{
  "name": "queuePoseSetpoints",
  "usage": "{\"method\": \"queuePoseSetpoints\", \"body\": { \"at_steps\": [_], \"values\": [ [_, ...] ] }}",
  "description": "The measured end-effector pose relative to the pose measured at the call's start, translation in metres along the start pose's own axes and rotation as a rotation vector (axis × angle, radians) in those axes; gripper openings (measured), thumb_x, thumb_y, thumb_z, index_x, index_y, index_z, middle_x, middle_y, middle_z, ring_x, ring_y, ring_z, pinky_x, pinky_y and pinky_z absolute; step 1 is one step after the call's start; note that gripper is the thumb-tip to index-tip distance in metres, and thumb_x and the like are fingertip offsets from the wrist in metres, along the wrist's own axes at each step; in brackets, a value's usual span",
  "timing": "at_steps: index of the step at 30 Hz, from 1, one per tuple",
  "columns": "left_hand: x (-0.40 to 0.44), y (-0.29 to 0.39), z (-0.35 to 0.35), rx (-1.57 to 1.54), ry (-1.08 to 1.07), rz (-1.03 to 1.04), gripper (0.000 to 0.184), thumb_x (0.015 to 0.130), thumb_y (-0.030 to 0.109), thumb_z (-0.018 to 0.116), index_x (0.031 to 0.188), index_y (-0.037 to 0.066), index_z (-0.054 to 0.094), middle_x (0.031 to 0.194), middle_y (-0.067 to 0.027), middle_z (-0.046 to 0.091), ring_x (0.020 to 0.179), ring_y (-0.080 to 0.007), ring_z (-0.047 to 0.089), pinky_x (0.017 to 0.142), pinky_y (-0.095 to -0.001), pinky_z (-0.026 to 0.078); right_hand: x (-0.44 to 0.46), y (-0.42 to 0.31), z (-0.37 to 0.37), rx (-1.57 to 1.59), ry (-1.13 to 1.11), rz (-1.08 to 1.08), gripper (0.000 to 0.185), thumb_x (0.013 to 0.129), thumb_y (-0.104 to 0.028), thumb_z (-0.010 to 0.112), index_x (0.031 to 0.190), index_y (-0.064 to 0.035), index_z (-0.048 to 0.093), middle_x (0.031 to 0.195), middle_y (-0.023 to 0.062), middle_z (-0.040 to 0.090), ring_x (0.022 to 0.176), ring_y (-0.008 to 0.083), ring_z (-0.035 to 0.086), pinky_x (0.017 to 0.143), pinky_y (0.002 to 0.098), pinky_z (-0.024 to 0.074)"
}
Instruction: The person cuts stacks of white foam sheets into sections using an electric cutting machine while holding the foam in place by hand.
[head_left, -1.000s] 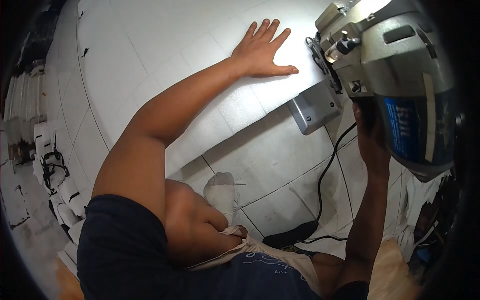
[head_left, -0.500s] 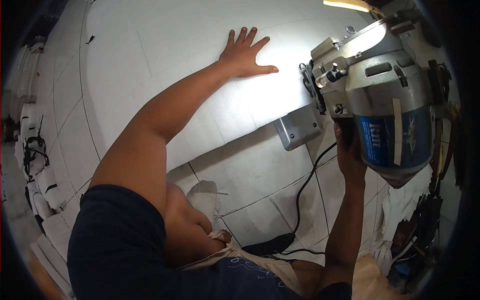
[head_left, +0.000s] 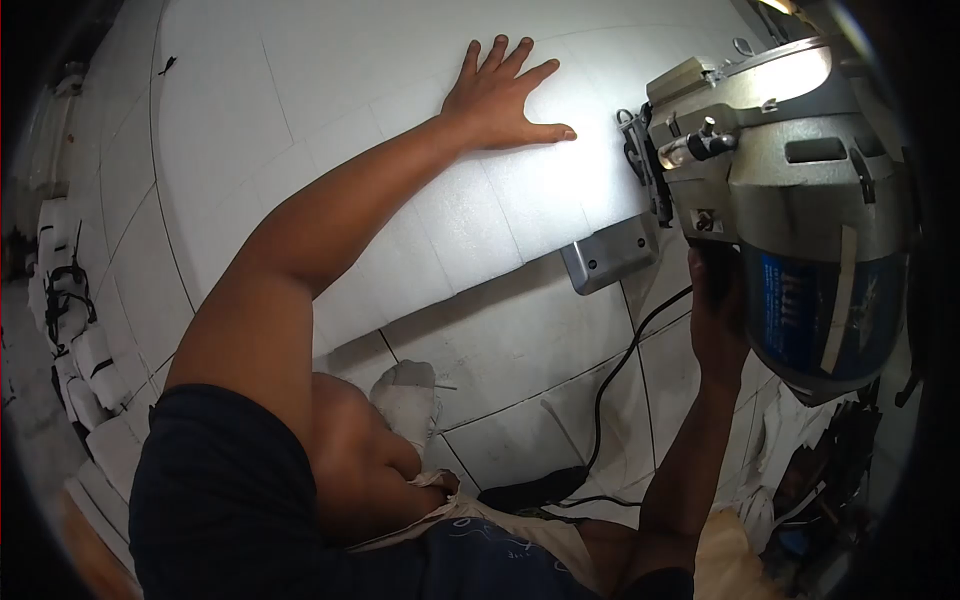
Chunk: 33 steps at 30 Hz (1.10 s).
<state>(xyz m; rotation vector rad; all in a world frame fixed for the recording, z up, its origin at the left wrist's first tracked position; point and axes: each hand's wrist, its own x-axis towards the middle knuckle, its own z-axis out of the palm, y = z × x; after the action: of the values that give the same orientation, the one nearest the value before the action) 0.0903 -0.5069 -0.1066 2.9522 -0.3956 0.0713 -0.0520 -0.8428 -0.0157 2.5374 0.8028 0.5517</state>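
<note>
My left hand lies flat with fingers spread on a broad white foam-like sheet. At the right, my right hand is wrapped round the handle of an electric cloth cutting machine, its fingers partly hidden behind the housing. The machine is large and grey, with a blue label and a light strip of tape on its motor. Its grey metal base shows at the near edge of the sheet. I cannot make out the blade. Bright light falls on the sheet between my hand and the machine.
A black cable curves across the tiled floor below the sheet. White wrapped bundles with dark ties are along the left. Dark and white scraps lie at the lower right. My sock-covered foot shows below the sheet.
The machine's housing now appears further right and a little lower. My left hand appears slightly higher and further right, still flat on the sheet. The view has shifted a little.
</note>
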Motion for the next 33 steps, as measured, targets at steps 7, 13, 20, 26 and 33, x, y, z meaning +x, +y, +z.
{"method": "queuePoseSetpoints", "body": {
  "at_steps": [7,13,20,26,33],
  "values": [
    [-0.001,-0.004,0.017,-0.002,0.005,0.015,0.106,0.068,0.087,0.056,0.151,0.025,0.037,0.159,-0.0172,0.025,0.149,-0.0399,0.015,0.121,-0.0592,0.009,0.02,-0.007,0.006,-0.083,0.02,-0.026,0.03,0.097,-0.027,0.064,0.112,-0.0016,0.062,0.1,0.0098,0.065,0.089,0.022,0.061,0.083,0.0369,0.048],
    [0.003,-0.007,0.021,0.022,0.023,0.023,0.108,0.066,0.088,0.056,0.151,0.024,0.038,0.159,-0.0174,0.026,0.149,-0.0405,0.015,0.121,-0.0592,0.009,0.022,-0.011,0.02,0.392,-0.004,0.314,0.051,0.099,-0.043,0.058,0.139,-0.0126,0.051,0.139,0.0059,0.053,0.128,0.0215,0.048,0.109,0.0392,0.0366],
    [0.002,-0.004,0.02,0.029,-0.007,0.005,0.108,0.067,0.088,0.055,0.152,0.024,0.036,0.16,-0.0165,0.025,0.149,-0.0392,0.015,0.121,-0.0582,0.009,0.029,-0.012,0.017,0.68,0.033,0.368,0.044,0.096,-0.036,0.064,0.129,-0.0068,0.057,0.125,0.0068,0.061,0.115,0.0201,0.057,0.1,0.0352,0.0427],
    [-0.001,-0.005,0.022,-0.002,-0.011,0.009,0.107,0.068,0.089,0.052,0.151,0.025,0.037,0.16,-0.0164,0.025,0.149,-0.0387,0.015,0.121,-0.0576,0.008,0.041,-0.018,0.01,0.69,0.112,0.402,0.034,0.095,-0.029,0.068,0.115,-0.0014,0.061,0.106,0.0094,0.066,0.095,0.0213,0.063,0.087,0.0354,0.048],
    [-0.001,-0.008,0.03,-0.005,0.019,0.033,0.106,0.068,0.09,0.051,0.15,0.025,0.039,0.159,-0.0168,0.026,0.149,-0.0399,0.015,0.121,-0.0588,0.01,0.036,-0.016,0.028,0.212,-0.142,0.235,0.045,0.097,-0.038,0.063,0.128,-0.0053,0.054,0.122,0.0084,0.06,0.111,0.02,0.056,0.095,0.0345,0.0444]
  ]
}}
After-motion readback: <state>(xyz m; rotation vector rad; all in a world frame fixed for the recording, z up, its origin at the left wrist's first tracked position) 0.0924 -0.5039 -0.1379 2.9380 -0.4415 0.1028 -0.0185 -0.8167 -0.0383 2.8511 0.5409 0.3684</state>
